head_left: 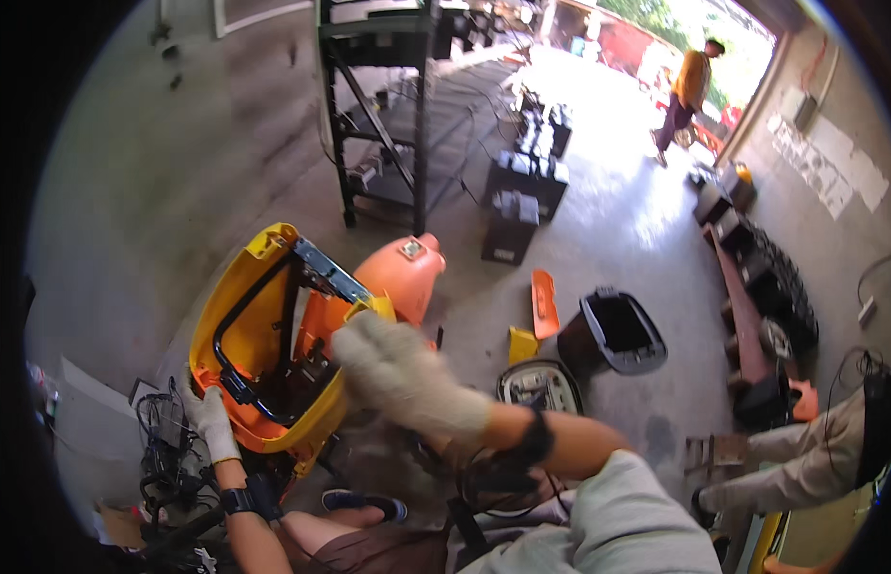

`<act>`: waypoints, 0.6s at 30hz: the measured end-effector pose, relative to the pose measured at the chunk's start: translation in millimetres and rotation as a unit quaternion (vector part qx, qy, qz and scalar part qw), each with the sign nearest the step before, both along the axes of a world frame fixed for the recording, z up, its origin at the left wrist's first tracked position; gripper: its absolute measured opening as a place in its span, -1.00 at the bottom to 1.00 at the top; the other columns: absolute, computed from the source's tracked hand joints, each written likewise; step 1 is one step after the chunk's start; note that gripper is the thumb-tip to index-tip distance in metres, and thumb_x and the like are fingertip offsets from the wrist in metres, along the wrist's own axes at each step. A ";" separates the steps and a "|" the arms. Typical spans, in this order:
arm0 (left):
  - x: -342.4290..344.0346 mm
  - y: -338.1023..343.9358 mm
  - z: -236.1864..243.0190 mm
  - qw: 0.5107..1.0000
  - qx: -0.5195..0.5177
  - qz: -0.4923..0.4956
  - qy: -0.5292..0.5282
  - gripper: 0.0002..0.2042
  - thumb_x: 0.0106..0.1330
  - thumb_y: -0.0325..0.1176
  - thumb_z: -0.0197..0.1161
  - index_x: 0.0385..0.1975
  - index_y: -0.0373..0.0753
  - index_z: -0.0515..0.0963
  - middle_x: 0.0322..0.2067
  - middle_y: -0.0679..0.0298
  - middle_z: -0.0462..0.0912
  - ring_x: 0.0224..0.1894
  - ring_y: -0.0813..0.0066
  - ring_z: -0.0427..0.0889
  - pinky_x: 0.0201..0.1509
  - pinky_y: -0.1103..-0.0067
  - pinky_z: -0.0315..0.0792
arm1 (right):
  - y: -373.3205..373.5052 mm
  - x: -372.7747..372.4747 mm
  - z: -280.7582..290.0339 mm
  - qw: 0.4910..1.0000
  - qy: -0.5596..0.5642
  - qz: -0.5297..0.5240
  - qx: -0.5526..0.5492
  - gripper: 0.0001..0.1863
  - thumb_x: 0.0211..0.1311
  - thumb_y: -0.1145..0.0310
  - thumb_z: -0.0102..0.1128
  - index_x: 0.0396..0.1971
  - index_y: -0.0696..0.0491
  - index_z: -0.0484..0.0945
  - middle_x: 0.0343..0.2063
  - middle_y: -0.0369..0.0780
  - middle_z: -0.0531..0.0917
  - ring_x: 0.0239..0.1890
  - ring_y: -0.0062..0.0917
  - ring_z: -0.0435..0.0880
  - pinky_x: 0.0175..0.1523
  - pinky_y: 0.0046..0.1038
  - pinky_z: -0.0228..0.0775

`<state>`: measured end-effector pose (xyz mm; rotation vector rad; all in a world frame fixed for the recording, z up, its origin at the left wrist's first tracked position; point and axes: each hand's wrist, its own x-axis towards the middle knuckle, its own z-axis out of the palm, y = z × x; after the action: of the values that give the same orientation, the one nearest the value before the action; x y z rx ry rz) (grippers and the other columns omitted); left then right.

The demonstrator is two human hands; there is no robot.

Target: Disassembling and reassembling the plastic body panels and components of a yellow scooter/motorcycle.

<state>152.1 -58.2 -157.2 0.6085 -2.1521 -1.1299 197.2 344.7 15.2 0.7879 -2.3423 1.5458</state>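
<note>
The gloved left hand (212,427), partly closed, holds the lower left rim of a yellow shell (225,311) before the person. The gloved right hand (388,368) blurs at its right edge, grip unclear. Beyond is an orange cover (393,271); rightward, a black bin (639,362).

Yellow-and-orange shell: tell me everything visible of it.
The shell looks like hollow plastic, yellow-sided with an orange near end. A black frame curves inside its opening; a grey metal strip runs along the far right edge. Left of the picture's middle, it is tilted, opening facing up. The gloved left hand grips its orange near-left edge; the blurred right hand, also gloved, overlaps its right side, contact unclear.
</note>
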 end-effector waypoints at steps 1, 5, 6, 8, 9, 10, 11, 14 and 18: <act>-1.9 -4.9 -3.2 1.000 -0.023 -0.003 -0.011 -0.35 0.01 -0.62 0.11 0.26 -0.33 0.34 0.12 0.11 0.52 0.12 0.32 0.51 0.23 0.53 0.35 | 45.8 11.3 -5.1 0.999 -0.011 -0.038 -0.016 -0.77 0.35 0.21 0.02 -0.33 0.08 0.50 -0.49 -0.20 0.56 -0.39 -0.41 0.62 -0.22 -0.42 0.44; -7.1 -23.3 -18.2 0.996 0.025 -0.084 0.034 -0.41 0.09 -0.60 0.10 0.23 -0.35 0.33 -0.04 0.17 0.57 -0.20 0.47 0.56 -0.13 0.60 0.46 | 207.1 57.1 -35.9 0.888 -0.251 -0.282 -0.262 -0.69 0.45 0.19 -0.04 -0.41 0.11 0.43 -0.69 -0.24 0.51 -0.65 -0.55 0.56 -0.44 -0.51 0.42; -10.1 -26.9 -22.1 0.997 0.019 -0.064 0.035 -0.42 0.09 -0.60 0.10 0.23 -0.34 0.34 -0.07 0.19 0.56 -0.24 0.50 0.55 -0.16 0.61 0.45 | 235.7 71.2 -51.8 0.853 -0.256 -0.330 -0.313 -0.72 0.44 0.23 -0.01 -0.41 0.11 0.44 -0.65 -0.25 0.53 -0.63 -0.55 0.56 -0.44 -0.47 0.48; -12.4 -36.3 -27.7 0.997 0.037 -0.066 0.034 -0.42 0.09 -0.61 0.10 0.23 -0.33 0.34 -0.09 0.22 0.55 -0.28 0.53 0.52 -0.21 0.63 0.44 | 279.6 103.6 -95.4 0.779 -0.301 -0.408 -0.369 -0.75 0.37 0.23 0.11 -0.37 0.13 0.49 -0.57 -0.29 0.57 -0.60 -0.57 0.57 -0.46 -0.52 0.51; -14.5 -41.8 -29.0 0.997 0.033 -0.067 -0.013 -0.34 0.10 -0.55 0.09 0.32 -0.35 0.24 0.17 0.09 0.45 -0.03 0.37 0.54 -0.01 0.58 0.45 | 295.8 118.5 -122.1 0.769 -0.314 -0.407 -0.378 -0.77 0.36 0.25 0.12 -0.36 0.12 0.50 -0.56 -0.28 0.58 -0.59 -0.56 0.58 -0.46 -0.50 0.52; -15.4 -47.2 -29.9 0.997 0.035 -0.065 -0.005 -0.34 0.11 -0.53 0.09 0.33 -0.34 0.23 0.20 0.07 0.42 0.03 0.34 0.53 0.06 0.55 0.43 | 309.3 135.7 -150.4 0.727 -0.343 -0.464 -0.372 -0.79 0.35 0.26 0.12 -0.35 0.11 0.50 -0.54 -0.27 0.59 -0.58 -0.54 0.59 -0.46 -0.48 0.52; -18.8 -51.5 -30.7 0.996 0.056 -0.049 -0.043 -0.35 0.13 -0.52 0.10 0.33 -0.34 0.22 0.23 0.05 0.39 0.10 0.31 0.51 0.13 0.53 0.41 | 320.8 151.7 -178.7 0.706 -0.356 -0.460 -0.404 -0.82 0.33 0.28 0.11 -0.33 0.09 0.51 -0.54 -0.26 0.60 -0.57 -0.50 0.62 -0.44 -0.44 0.54; -15.9 -62.6 -29.3 0.996 -0.036 -0.058 -0.061 -0.37 0.23 -0.44 0.08 0.36 -0.34 0.16 0.26 0.02 0.37 0.18 0.24 0.46 0.23 0.48 0.33 | 345.2 179.5 -259.2 0.675 -0.470 -0.459 -0.336 -0.81 0.30 0.25 0.12 -0.43 0.03 0.52 -0.57 -0.27 0.59 -0.59 -0.48 0.60 -0.42 -0.39 0.56; -9.7 -63.9 -21.5 0.984 -0.111 -0.034 -0.132 -0.41 0.31 -0.40 0.06 0.36 -0.37 0.15 0.24 -0.01 0.38 0.17 0.20 0.48 0.23 0.46 0.33 | 357.6 193.3 -338.1 0.668 -0.578 -0.414 -0.220 -0.79 0.15 0.28 0.17 -0.51 0.11 0.62 -0.61 -0.25 0.61 -0.61 -0.55 0.58 -0.49 -0.46 0.44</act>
<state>142.4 -122.1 -178.7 0.6146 -2.5014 -0.8639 390.5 702.3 -322.9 -1.6242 -2.0059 2.1499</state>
